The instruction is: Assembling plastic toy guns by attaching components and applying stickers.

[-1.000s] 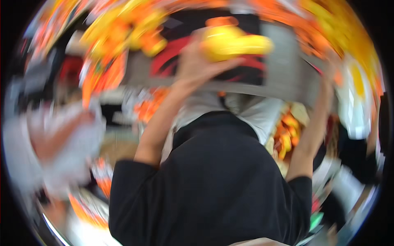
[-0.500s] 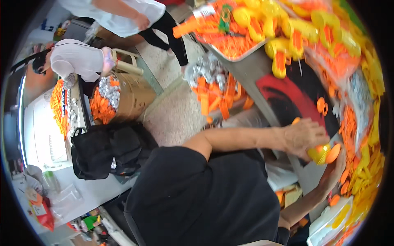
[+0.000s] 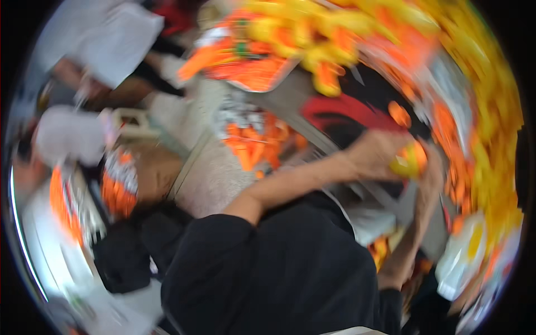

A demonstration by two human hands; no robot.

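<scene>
A small rounded yellow plastic part with an orange disc-like piece on it (image 3: 411, 161) is between my two hands, over the work table (image 3: 285, 103). My left hand (image 3: 377, 153) closes on its left side with the fingers bent round it. From the other side my right hand (image 3: 433, 167) holds its right edge, by the orange piece. Motion blur hides the exact fingertip contact. A loose orange disc (image 3: 399, 114) lies on the black and red mat (image 3: 352, 114) just beyond my hands.
Yellow and orange toy-like parts (image 3: 329, 44) crowd the far side, beside a tray of orange pieces (image 3: 257, 84). A bin of silver and orange parts (image 3: 251, 139) stands below the table. At the left are a cardboard box (image 3: 159, 173), a black bag (image 3: 128, 251) and two people in white.
The view has swung, so the surroundings shift left and blur. My hands have come closer together round the yellow part, and its orange disc now sits against the yellow body.
</scene>
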